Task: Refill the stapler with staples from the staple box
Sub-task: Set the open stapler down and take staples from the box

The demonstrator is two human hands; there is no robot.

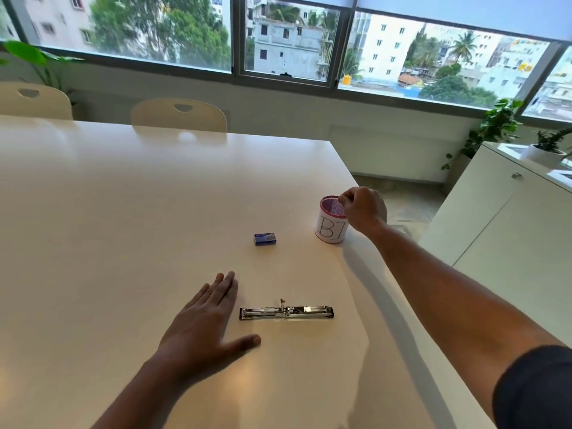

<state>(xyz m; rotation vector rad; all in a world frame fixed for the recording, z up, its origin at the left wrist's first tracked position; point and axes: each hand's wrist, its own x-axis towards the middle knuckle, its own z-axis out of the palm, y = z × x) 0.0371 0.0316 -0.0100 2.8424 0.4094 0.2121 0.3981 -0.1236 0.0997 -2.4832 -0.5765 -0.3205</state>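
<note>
The stapler (286, 312) lies swung fully open and flat on the white table (123, 212), its metal channel facing up. A small blue staple box (265, 239) sits closed a little beyond it. My left hand (204, 323) rests flat on the table just left of the stapler, fingers straight. My right hand (362, 209) hovers over the rim of a pink mesh cup (329, 226) at the table's right edge, fingers curled together; whether they pinch anything is too small to tell.
The cup wears a white paper label with handwritten letters. Two cream chairs (179, 116) stand at the table's far side. A white cabinet (510, 218) with potted plants stands to the right, beyond the table edge.
</note>
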